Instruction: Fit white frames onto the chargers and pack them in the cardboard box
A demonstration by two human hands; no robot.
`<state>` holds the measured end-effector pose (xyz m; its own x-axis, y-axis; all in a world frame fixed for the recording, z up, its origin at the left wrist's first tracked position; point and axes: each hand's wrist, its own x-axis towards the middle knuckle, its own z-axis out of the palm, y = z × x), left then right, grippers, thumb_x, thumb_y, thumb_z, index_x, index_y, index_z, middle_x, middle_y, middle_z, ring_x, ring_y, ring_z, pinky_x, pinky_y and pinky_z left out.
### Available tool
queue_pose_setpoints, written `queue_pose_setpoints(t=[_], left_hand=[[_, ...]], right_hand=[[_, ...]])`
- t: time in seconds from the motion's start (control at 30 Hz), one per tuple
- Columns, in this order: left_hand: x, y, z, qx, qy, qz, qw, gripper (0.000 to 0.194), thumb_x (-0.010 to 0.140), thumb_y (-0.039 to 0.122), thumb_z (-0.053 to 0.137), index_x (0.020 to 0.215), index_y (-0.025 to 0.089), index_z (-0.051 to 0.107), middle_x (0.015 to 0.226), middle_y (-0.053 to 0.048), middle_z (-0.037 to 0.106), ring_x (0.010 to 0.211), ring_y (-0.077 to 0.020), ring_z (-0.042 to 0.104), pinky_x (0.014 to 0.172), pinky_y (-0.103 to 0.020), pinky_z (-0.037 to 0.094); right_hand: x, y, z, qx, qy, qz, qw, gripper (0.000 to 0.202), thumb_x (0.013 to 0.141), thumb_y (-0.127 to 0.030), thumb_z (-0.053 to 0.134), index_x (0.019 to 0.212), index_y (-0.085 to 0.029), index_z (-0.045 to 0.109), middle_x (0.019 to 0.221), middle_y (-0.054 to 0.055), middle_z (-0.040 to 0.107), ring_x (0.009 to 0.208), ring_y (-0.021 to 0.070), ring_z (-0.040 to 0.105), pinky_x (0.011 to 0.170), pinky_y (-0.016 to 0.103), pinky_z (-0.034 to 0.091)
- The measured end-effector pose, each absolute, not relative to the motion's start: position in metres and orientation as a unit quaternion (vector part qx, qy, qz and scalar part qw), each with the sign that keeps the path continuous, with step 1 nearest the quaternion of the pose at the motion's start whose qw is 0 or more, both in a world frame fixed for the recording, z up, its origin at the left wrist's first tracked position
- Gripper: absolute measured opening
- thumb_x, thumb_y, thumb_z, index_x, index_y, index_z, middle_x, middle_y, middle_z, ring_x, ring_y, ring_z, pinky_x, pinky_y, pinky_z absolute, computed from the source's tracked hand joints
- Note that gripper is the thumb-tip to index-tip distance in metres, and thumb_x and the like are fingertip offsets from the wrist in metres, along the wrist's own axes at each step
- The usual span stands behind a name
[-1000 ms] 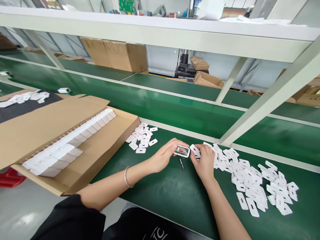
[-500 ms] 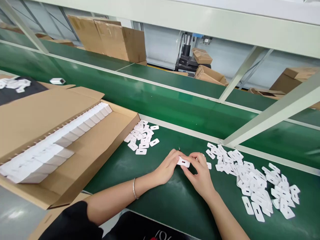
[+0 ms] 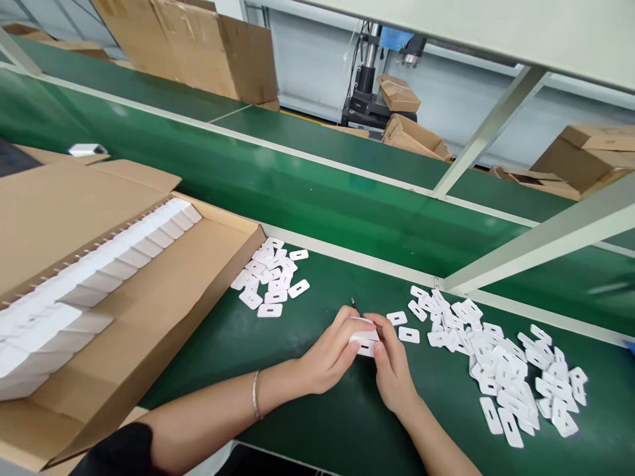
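Near the middle of the green table, my left hand (image 3: 330,354) and my right hand (image 3: 393,360) are together, fingers closed round a white plastic piece (image 3: 366,348). It has a small slot in its face, and fingers cover part of it. A thin dark pointed tool (image 3: 354,304) shows just beyond my fingers; its lower end is hidden. Loose white slotted plates (image 3: 270,310) form a pile left of my hands. Two separate plates (image 3: 409,335) lie just right of my right hand, and larger heaps (image 3: 501,363) spread farther right.
An open cardboard box (image 3: 149,317) with a row of white folded dividers (image 3: 124,254) stands at the left. A white frame post (image 3: 540,231) rises at the right. Behind the green panel are cardboard boxes (image 3: 188,49) and a black machine stand (image 3: 364,99).
The view has shifted. My hands have closed in around the white piece, which is turned differently. Two plates right of my right hand now show in full, and more of the dark tool is visible.
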<state>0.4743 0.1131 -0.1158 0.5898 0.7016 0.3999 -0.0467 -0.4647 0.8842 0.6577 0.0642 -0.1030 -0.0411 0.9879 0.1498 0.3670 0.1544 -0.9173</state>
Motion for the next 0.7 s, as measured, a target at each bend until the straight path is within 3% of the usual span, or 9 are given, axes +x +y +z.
queue_pose_setpoints(t=[0.17,0.33,0.57,0.7], left_hand=[[0.476,0.112,-0.115,0.766,0.209,0.408,0.450,0.041,0.112,0.039,0.029,0.150,0.030,0.044,0.122,-0.011,0.047,0.109,-0.0252,0.051,0.094,-0.043,0.052],[0.476,0.112,-0.116,0.746,0.222,0.410,0.475,0.037,0.112,0.038,0.037,0.143,0.032,0.056,0.114,-0.009,0.051,0.105,-0.0235,0.053,0.092,-0.040,0.052],[0.475,0.121,-0.116,0.723,0.226,0.433,0.488,0.042,0.109,0.051,0.043,0.128,0.025,0.070,0.106,-0.009,0.057,0.105,-0.0247,0.056,0.096,-0.043,0.051],[0.473,0.127,-0.114,0.707,0.242,0.400,0.531,0.051,0.107,0.059,0.040,0.137,0.025,0.063,0.117,-0.010,0.063,0.110,-0.0255,0.060,0.102,-0.044,0.050]], right_hand=[[0.656,0.067,-0.103,-0.525,-0.594,0.425,0.436,0.040,0.105,-0.056,0.048,0.131,-0.028,0.058,0.114,0.007,0.070,0.090,0.0212,0.067,0.081,0.034,0.058],[0.656,0.071,-0.106,-0.508,-0.572,0.441,0.470,0.039,0.102,-0.059,0.054,0.122,-0.027,0.060,0.101,0.005,0.070,0.084,0.0204,0.067,0.075,0.033,0.057],[0.650,0.075,-0.103,-0.512,-0.555,0.452,0.476,0.045,0.100,-0.065,0.051,0.119,-0.025,0.064,0.101,0.006,0.071,0.078,0.0194,0.065,0.065,0.032,0.056],[0.648,0.077,-0.107,-0.532,-0.550,0.422,0.487,0.046,0.100,-0.066,0.051,0.110,-0.024,0.066,0.087,0.004,0.069,0.066,0.0178,0.059,0.059,0.031,0.052]])
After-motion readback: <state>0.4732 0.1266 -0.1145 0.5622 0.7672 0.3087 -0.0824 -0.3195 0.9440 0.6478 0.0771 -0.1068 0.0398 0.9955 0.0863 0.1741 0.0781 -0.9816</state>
